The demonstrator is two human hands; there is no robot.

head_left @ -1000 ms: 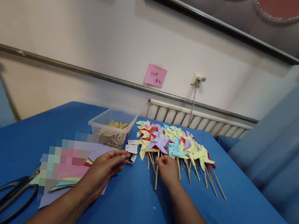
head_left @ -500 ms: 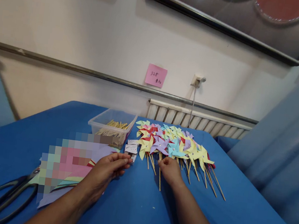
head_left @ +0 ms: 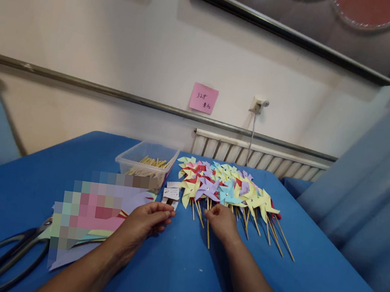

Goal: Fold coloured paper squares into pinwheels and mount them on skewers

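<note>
My left hand (head_left: 152, 220) is closed in a pinch, thumb against fingers, just in front of a small white box (head_left: 171, 193). Anything between those fingertips is too small to make out. To its right, my right hand (head_left: 221, 221) also pinches, its fingertips overlapping the wooden stick (head_left: 208, 237) below a purple paper pinwheel (head_left: 208, 189). Whether it grips that stick or a smaller thing is hidden. Behind it lie several pinwheels on sticks, among them a light blue one (head_left: 227, 193) and a yellow one (head_left: 265, 204).
A clear plastic box (head_left: 135, 166) of wooden sticks stands at the back left. Coloured paper sheets (head_left: 102, 222), partly blurred, lie beside my left forearm, with large black-handled scissors (head_left: 20, 252) nearby. A blue cloth (head_left: 179, 276) covers the table; a radiator (head_left: 268, 158) is behind it.
My left hand has shifted slightly right and down, toward my right hand, showing more of the white box. The right hand has barely moved and both remain pinched.
</note>
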